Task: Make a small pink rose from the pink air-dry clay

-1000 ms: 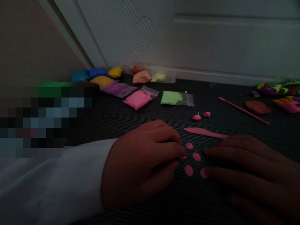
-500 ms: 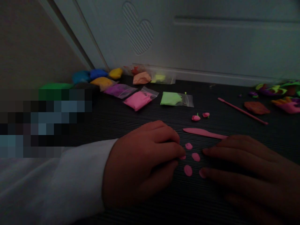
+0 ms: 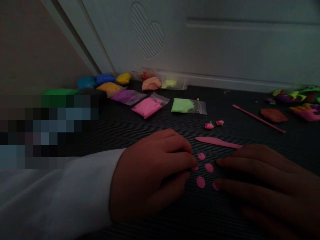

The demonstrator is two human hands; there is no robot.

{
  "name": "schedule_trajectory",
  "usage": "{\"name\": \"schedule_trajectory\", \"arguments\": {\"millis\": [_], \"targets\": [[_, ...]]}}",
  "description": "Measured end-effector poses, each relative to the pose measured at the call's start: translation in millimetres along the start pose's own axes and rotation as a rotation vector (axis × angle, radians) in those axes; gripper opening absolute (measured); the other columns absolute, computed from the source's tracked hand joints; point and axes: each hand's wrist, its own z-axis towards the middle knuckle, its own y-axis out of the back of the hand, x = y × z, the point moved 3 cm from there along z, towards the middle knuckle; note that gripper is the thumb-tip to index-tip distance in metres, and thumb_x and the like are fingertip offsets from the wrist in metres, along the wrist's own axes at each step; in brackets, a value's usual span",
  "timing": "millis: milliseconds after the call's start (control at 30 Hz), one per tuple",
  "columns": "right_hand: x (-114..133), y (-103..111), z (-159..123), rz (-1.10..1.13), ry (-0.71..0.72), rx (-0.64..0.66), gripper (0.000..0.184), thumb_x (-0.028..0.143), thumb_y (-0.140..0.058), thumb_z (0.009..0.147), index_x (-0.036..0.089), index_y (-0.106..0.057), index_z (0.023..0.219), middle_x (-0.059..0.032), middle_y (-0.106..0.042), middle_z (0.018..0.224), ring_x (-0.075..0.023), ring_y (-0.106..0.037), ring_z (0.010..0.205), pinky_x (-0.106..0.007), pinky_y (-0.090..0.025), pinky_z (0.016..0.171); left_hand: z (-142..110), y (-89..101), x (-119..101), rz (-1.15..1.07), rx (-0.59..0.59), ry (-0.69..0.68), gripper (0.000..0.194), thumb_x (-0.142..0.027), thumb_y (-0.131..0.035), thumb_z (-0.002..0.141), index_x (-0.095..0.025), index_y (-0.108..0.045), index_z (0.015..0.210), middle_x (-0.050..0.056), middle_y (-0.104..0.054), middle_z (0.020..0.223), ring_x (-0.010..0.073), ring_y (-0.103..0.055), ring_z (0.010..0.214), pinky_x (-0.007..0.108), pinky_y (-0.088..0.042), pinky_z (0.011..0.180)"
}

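Note:
My left hand (image 3: 155,170) reaches in from the left in a white sleeve, fingers half bent and the thumb apart from the index finger. Its index fingertip rests on a small pink clay disc (image 3: 195,168), mostly covered. My right hand (image 3: 270,183) lies with fingers stretched out, one fingertip on another pink clay disc (image 3: 216,184). Between the hands, three flat pink discs lie on the dark surface: an upper disc (image 3: 201,156), a middle disc (image 3: 209,167) and a lower disc (image 3: 200,182). A pink modelling knife (image 3: 215,141) lies just beyond, its end by my right knuckles.
Two small pink clay buds (image 3: 209,126) lie past the knife. A thin pink stick tool (image 3: 258,118) and a reddish-brown clay slab (image 3: 274,115) are farther right. Bags of pink clay (image 3: 147,107) and green clay (image 3: 182,105) lie before a pale panel (image 3: 225,50).

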Motion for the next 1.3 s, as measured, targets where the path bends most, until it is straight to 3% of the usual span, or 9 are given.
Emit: {"name": "schedule_trajectory", "arguments": {"millis": [300, 1300], "targets": [[-1.3, -1.2, 0.0, -0.016, -0.003, -0.003, 0.036, 0.018, -0.05, 0.073, 0.026, -0.054, 0.109, -0.0021, -0.057, 0.109, -0.0229, -0.048, 0.1, -0.039, -0.041, 0.078, -0.1, 0.1, 0.4, -0.001, 0.004, -0.007, 0.022, -0.011, -0.047, 0.078, -0.018, -0.06, 0.094, 0.003, -0.056, 0.096, 0.0146, -0.048, 0.085, 0.027, -0.039, 0.075], [-3.6, -2.2, -3.3, -0.006, 0.023, 0.016, 0.036, 0.019, -0.048, 0.077, 0.026, -0.05, 0.112, -0.0004, -0.05, 0.115, -0.0206, -0.042, 0.105, -0.036, -0.035, 0.084, -1.0, -2.1, 2.2, -0.016, -0.001, -0.002, 0.021, -0.011, -0.05, 0.077, -0.017, -0.061, 0.094, 0.0, -0.055, 0.096, 0.0127, -0.047, 0.087, 0.026, -0.035, 0.077]]}}
